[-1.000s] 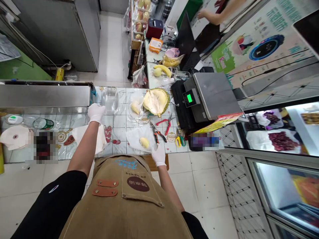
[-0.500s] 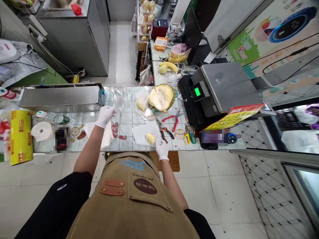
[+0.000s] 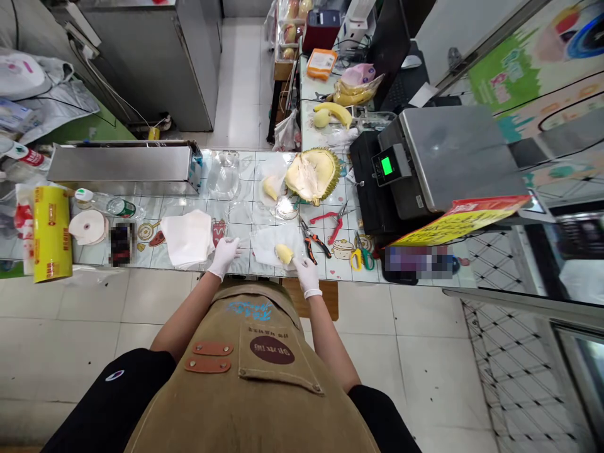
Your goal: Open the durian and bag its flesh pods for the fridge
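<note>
A pale yellow piece of durian flesh (image 3: 284,253) lies on a white sheet of paper (image 3: 265,244) near the counter's front edge. My right hand (image 3: 307,277), in a white glove, has its fingers closed at the right corner of this sheet, close to the flesh. My left hand (image 3: 225,257), gloved too, is left of the sheet with its fingers stretched out to the right and nothing visible in it. On its left is a stack of white papers (image 3: 187,238). An opened durian half (image 3: 313,175) rests farther back, with another flesh piece (image 3: 270,187) in clear plastic beside it.
Black-and-orange pliers (image 3: 314,242), red-handled pliers (image 3: 333,221) and scissors (image 3: 362,257) lie on the right. Beyond them stands a weighing scale (image 3: 438,163). A clear plastic tray (image 3: 224,175), a long metal box (image 3: 123,168) and a yellow roll (image 3: 51,233) occupy the left and back.
My left hand has moved from over the paper stack toward me and to the right, uncovering the stack. My right hand stays at the sheet's corner. The camera view has shifted slightly.
</note>
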Available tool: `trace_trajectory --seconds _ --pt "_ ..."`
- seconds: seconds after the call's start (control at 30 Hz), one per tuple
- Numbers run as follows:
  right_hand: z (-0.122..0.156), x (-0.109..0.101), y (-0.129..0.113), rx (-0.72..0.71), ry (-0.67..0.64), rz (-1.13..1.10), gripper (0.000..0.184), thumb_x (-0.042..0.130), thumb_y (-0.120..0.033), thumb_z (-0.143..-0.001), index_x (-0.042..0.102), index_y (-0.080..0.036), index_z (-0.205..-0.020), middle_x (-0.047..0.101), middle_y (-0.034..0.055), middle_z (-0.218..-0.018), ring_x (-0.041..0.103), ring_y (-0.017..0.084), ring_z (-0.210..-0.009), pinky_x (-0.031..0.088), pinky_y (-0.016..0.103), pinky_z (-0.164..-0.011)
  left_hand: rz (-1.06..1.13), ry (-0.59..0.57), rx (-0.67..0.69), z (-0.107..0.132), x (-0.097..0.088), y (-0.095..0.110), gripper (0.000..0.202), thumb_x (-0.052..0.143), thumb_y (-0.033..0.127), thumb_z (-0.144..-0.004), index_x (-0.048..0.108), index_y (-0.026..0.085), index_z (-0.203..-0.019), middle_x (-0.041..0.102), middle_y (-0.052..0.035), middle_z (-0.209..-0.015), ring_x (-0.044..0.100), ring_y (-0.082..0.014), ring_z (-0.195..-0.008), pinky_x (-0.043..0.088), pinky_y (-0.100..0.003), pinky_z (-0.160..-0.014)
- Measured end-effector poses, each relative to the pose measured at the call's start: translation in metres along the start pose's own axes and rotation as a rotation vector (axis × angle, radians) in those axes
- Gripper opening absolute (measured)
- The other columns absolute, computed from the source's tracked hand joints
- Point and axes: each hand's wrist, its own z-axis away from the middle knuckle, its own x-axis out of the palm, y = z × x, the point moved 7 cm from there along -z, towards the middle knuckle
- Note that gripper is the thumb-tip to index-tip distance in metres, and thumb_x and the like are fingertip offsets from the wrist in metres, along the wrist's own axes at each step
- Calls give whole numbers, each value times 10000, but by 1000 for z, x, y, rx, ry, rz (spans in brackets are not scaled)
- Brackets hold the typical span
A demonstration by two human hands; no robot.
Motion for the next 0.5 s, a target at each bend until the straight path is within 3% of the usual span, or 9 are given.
trace_trajectory --seconds 0.1,0.2,0.4,0.5 --pt "-3 3 -6 -9 -10 -33 405 740 -555 -770 475 -253 -721 520 -39 -699 469 164 -734 425 287 -716 -12 -79 -73 15 16 -28 381 902 411 -843 600 182 -893 699 -52 -784 721 -164 -707 555 -247 -649" --pt "-5 9 -13 -37 -37 -65 337 702 -490 -777 470 -255 -708 518 -31 -725 482 174 -768 432 290 -757 -25 -125 -103 22 42 -48 407 979 360 -751 647 169 -891 731 -72 -824 750 -191 -790 571 -259 -702" --pt "-3 13 -17 -93 -122 -101 300 659 -437 -787 448 -255 -676 503 -27 -732 479 183 -787 436 304 -798 -55 -47 -108 7 80 -54 386 964 275 -756 645 170 -945 697 -40 -754 735 -182 -732 541 -255 -660" --pt "-2 11 -14 -104 -144 -111 297 643 -473 -780 462 -254 -693 493 -30 -735 465 181 -782 418 305 -777 -62 -69 -111 10 92 -54 320 940 201 -747 638 177 -852 642 -16 -645 702 -185 -648 538 -275 -633"
